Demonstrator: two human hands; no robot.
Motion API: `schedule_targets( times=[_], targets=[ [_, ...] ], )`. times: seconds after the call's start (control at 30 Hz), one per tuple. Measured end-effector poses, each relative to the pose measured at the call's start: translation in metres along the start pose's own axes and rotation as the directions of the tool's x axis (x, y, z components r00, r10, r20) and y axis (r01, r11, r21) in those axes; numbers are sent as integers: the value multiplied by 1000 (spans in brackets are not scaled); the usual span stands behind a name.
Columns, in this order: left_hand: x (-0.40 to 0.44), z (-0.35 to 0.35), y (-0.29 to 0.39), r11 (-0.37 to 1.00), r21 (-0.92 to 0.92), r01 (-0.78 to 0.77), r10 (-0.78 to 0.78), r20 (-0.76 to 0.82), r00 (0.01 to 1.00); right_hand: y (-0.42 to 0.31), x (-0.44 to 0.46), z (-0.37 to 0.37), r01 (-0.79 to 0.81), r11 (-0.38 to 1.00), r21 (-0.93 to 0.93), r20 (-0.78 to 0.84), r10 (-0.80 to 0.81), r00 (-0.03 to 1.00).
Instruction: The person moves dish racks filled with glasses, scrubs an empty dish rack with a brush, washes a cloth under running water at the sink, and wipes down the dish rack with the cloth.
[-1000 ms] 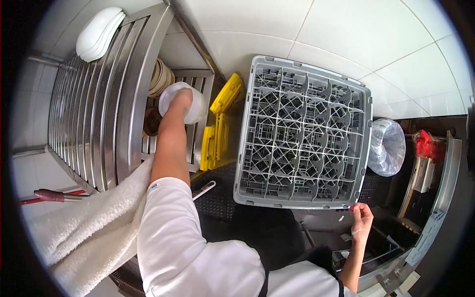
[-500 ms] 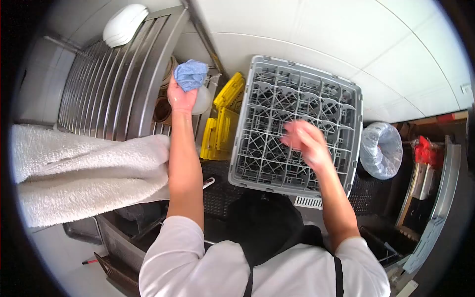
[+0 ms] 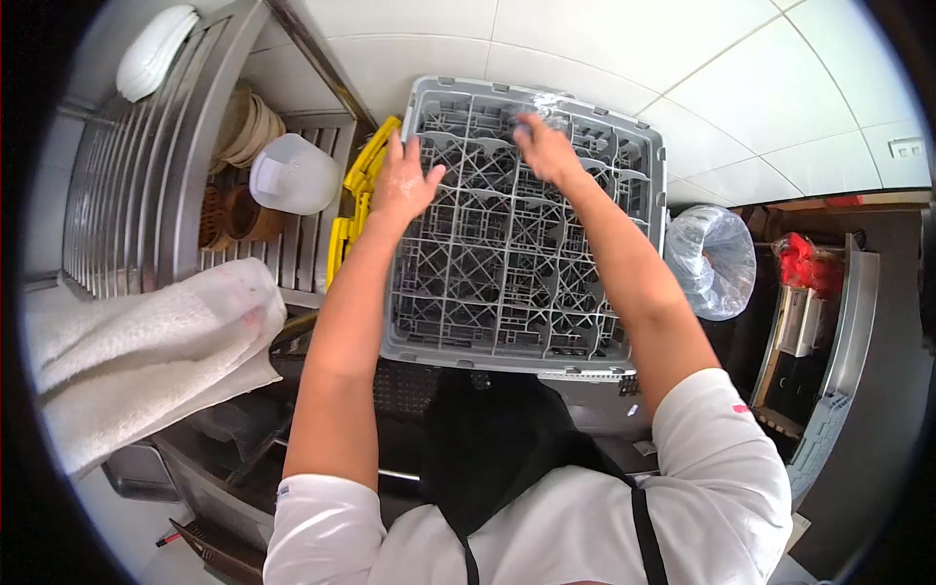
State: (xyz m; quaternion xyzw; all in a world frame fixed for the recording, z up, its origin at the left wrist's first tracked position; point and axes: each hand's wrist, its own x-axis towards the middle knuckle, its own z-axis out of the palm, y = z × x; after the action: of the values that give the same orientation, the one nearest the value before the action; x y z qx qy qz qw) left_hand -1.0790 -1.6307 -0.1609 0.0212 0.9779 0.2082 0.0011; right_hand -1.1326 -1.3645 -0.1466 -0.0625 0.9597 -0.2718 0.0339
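A large grey dish rack (image 3: 507, 219) with a grid of compartments lies in front of me. At its upper left, my left hand (image 3: 403, 183) is open with fingers spread, nothing in it, over the rack's left rim. My right hand (image 3: 548, 154) is over the upper middle of the rack with its fingers curled together. A small bluish patch shows at its fingertips, too blurred to name. A shiny clear spot appears just beyond it at the rack's far rim. The blue cloth is not plainly visible.
On the left are a slatted metal shelf (image 3: 146, 185) with white dishes (image 3: 156, 51), a translucent plastic container (image 3: 295, 175), wooden steamers (image 3: 249, 127) and a white towel (image 3: 146, 341). Yellow plastic pieces (image 3: 353, 210) stand beside the rack. A bag-lined bin (image 3: 712, 261) is on the right.
My left hand has left the shelf side for the rack and no longer holds the blue cloth. My right hand has moved to the rack's far side. The view has shifted.
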Motion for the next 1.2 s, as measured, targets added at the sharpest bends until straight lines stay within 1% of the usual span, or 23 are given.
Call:
schedule_targets(
  times=[0.03, 0.13, 0.17, 0.27, 0.3, 0.4, 0.43, 0.5, 0.53, 0.57, 0.67, 0.7, 0.73, 0.8, 0.83, 0.93, 0.97, 1.0, 1.07, 1.1, 1.13, 1.2],
  targets=[
    [-1, -4, 5, 999, -36, 9, -9, -16, 1000, -2, -8, -9, 41, 993, -114, 168, -22, 986],
    [4, -4, 1, 997, -66, -41, 41, 0, 999, 33, 2, -39, 245, 969, -42, 297, -222, 928],
    [6, -3, 0, 997, -41, -62, 62, 1, 998, 42, 4, -40, 233, 972, -23, 330, -213, 920],
    [9, -6, 6, 999, -36, -9, 10, 19, 1000, 20, 26, -28, 229, 970, -82, 558, -146, 817],
    [10, -4, 5, 999, -37, -10, 10, -1, 1000, 19, 34, -15, 139, 988, -70, 570, -74, 818],
    [11, 3, 0, 999, -45, 7, -9, -54, 999, 29, 36, -17, 259, 962, -84, 544, -173, 821],
    [12, 4, -2, 999, -50, 11, -14, -56, 998, 24, 29, -25, 254, 961, -114, 525, -159, 836],
    [15, 11, -5, 997, -77, 2, -9, -93, 996, 30, 15, -41, 321, 942, -100, 451, -244, 858],
    [19, 12, -7, 997, -73, 18, -24, -87, 996, 34, 14, -47, 368, 925, -93, 418, -299, 858],
    [20, 15, -10, 997, -68, 39, -44, -76, 996, 40, 12, -50, 415, 901, -126, 437, -325, 839],
    [19, 21, -11, 995, -69, 74, -76, -28, 997, 36, 9, -49, 463, 875, -142, 467, -353, 811],
    [19, 20, -10, 994, -71, 82, -84, -18, 996, 39, 18, -40, 489, 864, -122, 454, -390, 801],
    [22, 18, -10, 993, -70, 91, -93, -17, 996, 38, 31, -32, 461, 878, -130, 552, -322, 769],
    [23, 16, -10, 993, -47, 105, -106, -11, 994, 34, 51, -14, 396, 906, -151, 720, -174, 672],
    [25, 18, -12, 994, -46, 103, -104, -21, 994, 33, 61, -7, 301, 945, -131, 784, -87, 615],
    [25, 16, -9, 991, -84, 106, -107, -10, 994, 26, 50, -6, 408, 861, -305, 619, -146, 771],
    [25, 15, -9, 990, -94, 107, -108, 3, 994, 27, 37, -15, 419, 846, -329, 560, -182, 808],
    [25, 14, -9, 988, -103, 115, -114, 11, 993, 25, 22, -23, 399, 856, -328, 485, -210, 849],
    [28, 18, -11, 990, -101, 103, -108, -50, 993, 29, 12, -39, 382, 871, -310, 330, -278, 902],
    [28, 18, -9, 990, -101, 98, -104, -56, 993, 23, 6, -51, 380, 891, -249, 291, -306, 907],
    [26, 21, -9, 991, -102, 91, -97, -56, 994, 25, 7, -55, 310, 926, -216, 356, -221, 908],
    [28, 24, -11, 990, -110, 85, -91, -50, 995, 26, 10, -49, 391, 896, -212, 421, -277, 864]
  ],
)
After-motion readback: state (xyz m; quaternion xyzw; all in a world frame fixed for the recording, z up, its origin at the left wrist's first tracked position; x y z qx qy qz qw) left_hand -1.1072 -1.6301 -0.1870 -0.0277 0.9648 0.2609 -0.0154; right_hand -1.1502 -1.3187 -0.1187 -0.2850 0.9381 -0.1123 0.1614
